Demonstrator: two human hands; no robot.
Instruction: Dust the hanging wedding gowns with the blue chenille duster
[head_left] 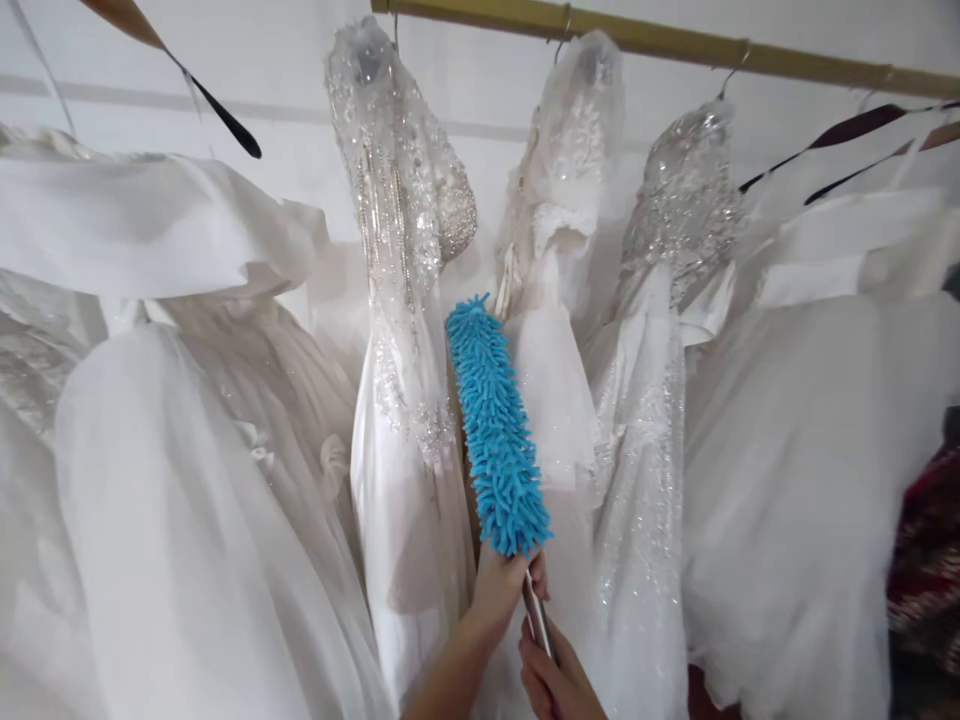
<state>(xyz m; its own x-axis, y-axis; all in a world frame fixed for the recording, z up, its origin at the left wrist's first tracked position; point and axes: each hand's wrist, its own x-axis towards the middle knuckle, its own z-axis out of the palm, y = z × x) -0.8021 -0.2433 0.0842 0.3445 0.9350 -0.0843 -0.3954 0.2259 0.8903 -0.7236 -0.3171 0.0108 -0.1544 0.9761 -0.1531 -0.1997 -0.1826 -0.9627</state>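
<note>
A duster with a fluffy blue head [499,430] is tilted upright in front of the hanging white dresses, its top leaning slightly left. Just below the fluffy part, my left hand [504,590] is closed around the duster. Lower down, my right hand [555,672] wraps round the thin metallic handle [536,615]. Behind the duster's left side hangs a beaded white dress [405,370]; a plainer white dress [551,370] is behind its right side.
A golden rail [637,35] crosses the top with metal hooks on it. A sparkly dress [641,440] and full white gowns [802,450] hang at the right, with another wide gown [187,480] at the left. Dark red patterned fabric [930,550] shows at the right edge.
</note>
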